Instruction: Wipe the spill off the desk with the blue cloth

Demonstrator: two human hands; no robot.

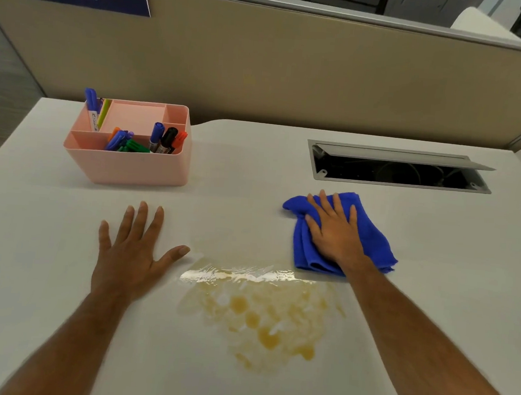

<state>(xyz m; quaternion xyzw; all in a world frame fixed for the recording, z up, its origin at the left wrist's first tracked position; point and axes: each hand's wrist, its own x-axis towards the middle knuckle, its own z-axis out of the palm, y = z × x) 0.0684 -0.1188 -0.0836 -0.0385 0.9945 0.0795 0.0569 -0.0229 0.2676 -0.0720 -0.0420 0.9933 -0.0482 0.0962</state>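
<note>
Right hand (333, 231) flat, fingers spread, pressing crumpled blue microfibre cloth (371, 237) onto white desk (431, 304); no grasp. Left hand (130, 249) flat, fingers splayed, holding nothing. Yellowish liquid spill (262, 316) between forearms, near edge of cloth just beyond it. Bare desktop around spill. Pink plastic organiser (128, 162) beyond left fingertips; open cable hatch (398, 167) beyond right fingertips.

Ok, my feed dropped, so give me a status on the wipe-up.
Left hand flat on desk, empty. Right hand pressing blue cloth, beside the spill, not on it. Spill unwiped. Path clear; pink organizer well away.
</note>
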